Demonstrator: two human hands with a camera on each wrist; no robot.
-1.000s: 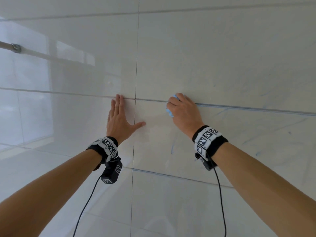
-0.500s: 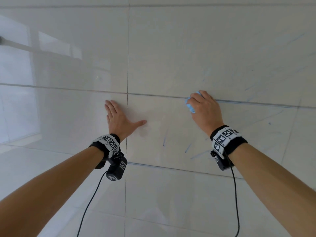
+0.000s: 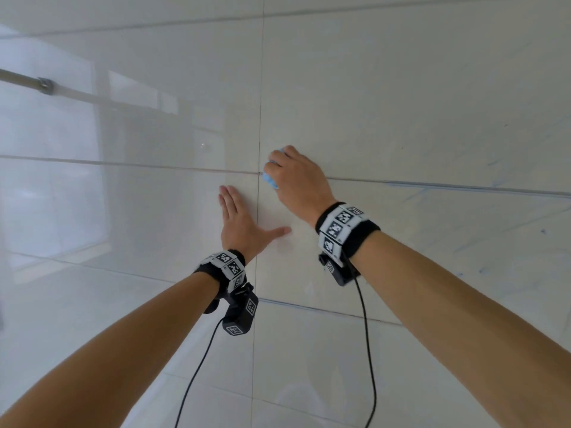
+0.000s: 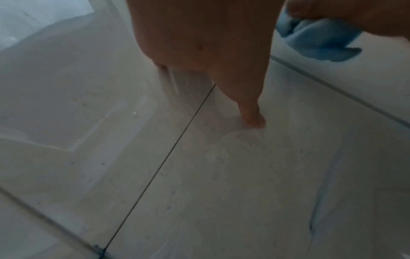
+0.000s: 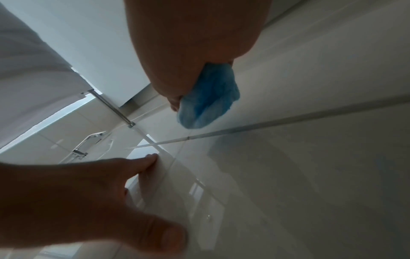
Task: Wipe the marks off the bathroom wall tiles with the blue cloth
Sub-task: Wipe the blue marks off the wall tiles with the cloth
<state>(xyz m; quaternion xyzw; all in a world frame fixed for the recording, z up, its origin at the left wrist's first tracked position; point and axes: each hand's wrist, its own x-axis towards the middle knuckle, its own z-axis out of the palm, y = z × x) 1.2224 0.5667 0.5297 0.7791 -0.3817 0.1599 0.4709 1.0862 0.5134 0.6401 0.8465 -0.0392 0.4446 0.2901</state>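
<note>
The right hand point(image 3: 298, 177) is curled over the bunched blue cloth point(image 3: 270, 179) and presses it against the wall tiles point(image 3: 401, 103), right where the vertical seam between tiles crosses a horizontal one. Only a small edge of the cloth shows from the head view, sticking out on the left side of the fist; from the right wrist the cloth point(image 5: 208, 98) bulges out below the palm and touches the glossy tile. The left hand point(image 3: 244, 222) lies flat on the wall just below and a little to the left of the right hand, fingers straight and close together pointing up, thumb spread out to the right across the vertical seam. From the left wrist, the thumb tip point(image 4: 255, 119) rests on the tile, and the cloth point(image 4: 319, 42) appears in the upper right corner under the other hand. Faint blue marks point(image 3: 482, 270) streak the tiles to the right of the right forearm, well apart from the cloth, and one long blue stroke point(image 4: 326, 191) shows near the left hand. A metal rail point(image 3: 43, 84) runs along the wall at the upper left. Both wrists carry black bands with checkered tags and a dangling cable.
</note>
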